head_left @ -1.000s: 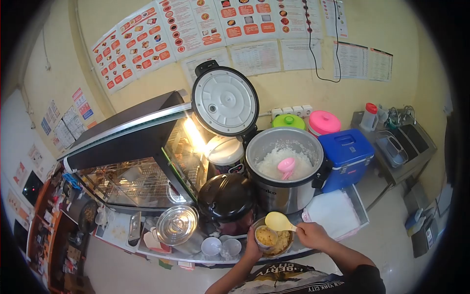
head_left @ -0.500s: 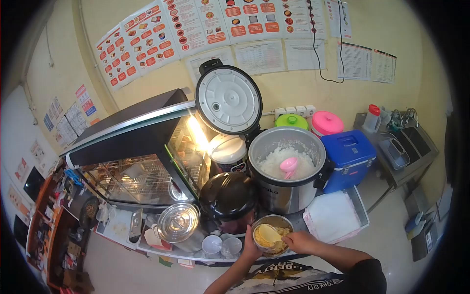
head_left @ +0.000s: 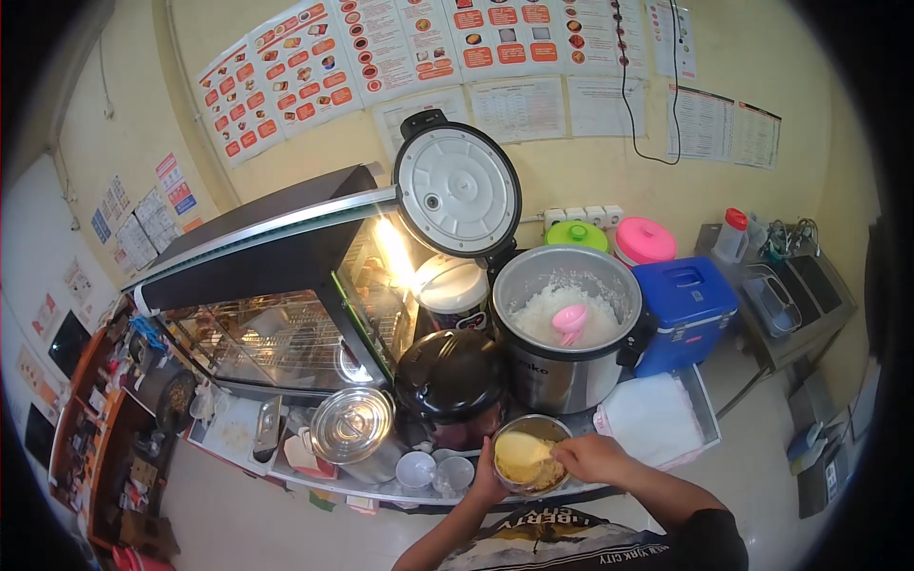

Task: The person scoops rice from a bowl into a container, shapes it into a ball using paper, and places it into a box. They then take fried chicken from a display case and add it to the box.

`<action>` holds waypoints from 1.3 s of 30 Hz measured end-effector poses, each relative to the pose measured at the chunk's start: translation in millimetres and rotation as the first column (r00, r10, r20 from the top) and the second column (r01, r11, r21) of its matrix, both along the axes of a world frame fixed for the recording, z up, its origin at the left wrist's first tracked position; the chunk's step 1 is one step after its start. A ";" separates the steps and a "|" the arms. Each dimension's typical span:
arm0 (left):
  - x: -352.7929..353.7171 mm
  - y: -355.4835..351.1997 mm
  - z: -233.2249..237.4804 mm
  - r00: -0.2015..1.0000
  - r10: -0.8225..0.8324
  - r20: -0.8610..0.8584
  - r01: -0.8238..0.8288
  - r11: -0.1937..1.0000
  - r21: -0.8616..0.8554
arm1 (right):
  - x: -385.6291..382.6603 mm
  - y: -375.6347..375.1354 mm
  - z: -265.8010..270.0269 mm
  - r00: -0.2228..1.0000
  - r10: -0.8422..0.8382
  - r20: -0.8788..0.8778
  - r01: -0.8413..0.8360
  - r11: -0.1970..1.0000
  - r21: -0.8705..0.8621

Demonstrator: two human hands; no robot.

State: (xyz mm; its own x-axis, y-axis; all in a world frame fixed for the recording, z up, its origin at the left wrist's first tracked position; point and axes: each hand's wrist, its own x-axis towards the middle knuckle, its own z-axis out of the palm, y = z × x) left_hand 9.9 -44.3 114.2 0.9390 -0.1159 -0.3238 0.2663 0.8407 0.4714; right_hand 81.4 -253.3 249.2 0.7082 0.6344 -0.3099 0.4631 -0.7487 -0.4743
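A round metal bowl (head_left: 556,424) of yellowish, crumbly food sits at the front of the counter. My left hand (head_left: 488,477) grips its left side, fingers curled against the wall. A pale yellow rice paddle (head_left: 520,449) lies across the food, and my right hand (head_left: 588,459) is closed round its handle from the right. To the left of the bowl stand a small white bowl (head_left: 415,470) and a clear cup (head_left: 454,473). Behind it are a dark lidded pot (head_left: 452,376) and an open rice cooker (head_left: 562,376) with white rice and a pink scoop (head_left: 570,320) inside.
A lit glass display cabinet (head_left: 267,333) fills the left of the counter, with a lidded steel pot (head_left: 352,425) before it. At the right are folded white cloths (head_left: 650,417) and a blue cooler box (head_left: 685,314). Further right stands a sink (head_left: 821,285).
The paddle has turned within the bowl and now lies flatter across the food. My left hand still holds the bowl; the whole view has shifted slightly.
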 end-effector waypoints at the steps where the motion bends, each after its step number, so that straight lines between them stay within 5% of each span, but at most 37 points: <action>1: -0.5 -0.1 -2.3 1.000 0.009 0.017 -0.009 1.000 -0.009 | 1.9 -0.8 0.5 0.999 -0.040 -0.028 0.042 0.998 0.042; 4: 3.5 1.7 -19.4 0.999 0.006 0.044 -0.008 0.999 0.043 | -5.5 11.3 -32.9 1.000 0.005 0.003 -0.005 0.995 -0.100; 7: -3.6 2.9 -13.2 0.999 0.034 0.014 -0.035 0.997 0.062 | 1.1 4.6 -0.2 1.000 0.016 -0.004 -0.016 1.000 -0.022; 13: -9.1 6.0 -15.5 0.993 0.100 0.056 -0.107 0.984 0.145 | -0.8 15.4 -34.6 1.000 0.028 0.010 -0.026 0.990 -0.138; 19: -8.3 15.5 -38.7 0.980 0.159 0.116 -0.176 0.974 0.146 | 3.8 -0.8 2.9 0.996 -0.064 -0.062 0.071 0.990 0.122; 22: -4.7 9.4 -27.9 0.987 0.145 0.069 -0.153 0.979 0.134 | -16.8 4.4 -48.8 0.999 0.038 0.036 -0.039 0.999 0.017; 26: -10.5 7.8 -10.7 0.987 0.162 0.010 -0.161 0.985 -0.065 | -1.8 -9.5 -7.4 0.997 -0.080 -0.021 0.082 0.993 0.082; 29: -5.2 4.4 -26.0 0.984 0.173 0.032 -0.174 0.983 0.051 | -6.6 -3.4 -38.2 1.000 -0.031 0.001 0.031 0.999 -0.034; 32: -2.8 2.8 -21.6 0.981 0.190 0.034 -0.193 0.954 0.229 | -0.6 0.4 -55.4 0.998 -0.057 0.006 0.056 0.998 0.024; 35: -9.9 11.0 -20.2 0.958 0.288 -0.012 -0.286 0.955 0.083 | 19.9 -5.1 -54.4 0.946 -0.314 -0.082 0.323 0.884 0.339; 37: -9.9 16.9 -15.0 0.948 0.319 0.018 -0.319 0.947 0.039 | 31.1 -4.0 -52.4 0.916 -0.386 0.110 0.362 0.913 0.187; 39: -9.7 19.7 4.8 0.942 0.332 -0.055 -0.334 0.942 -0.041 | 35.3 -2.1 -81.0 0.951 -0.284 0.118 0.283 0.959 0.026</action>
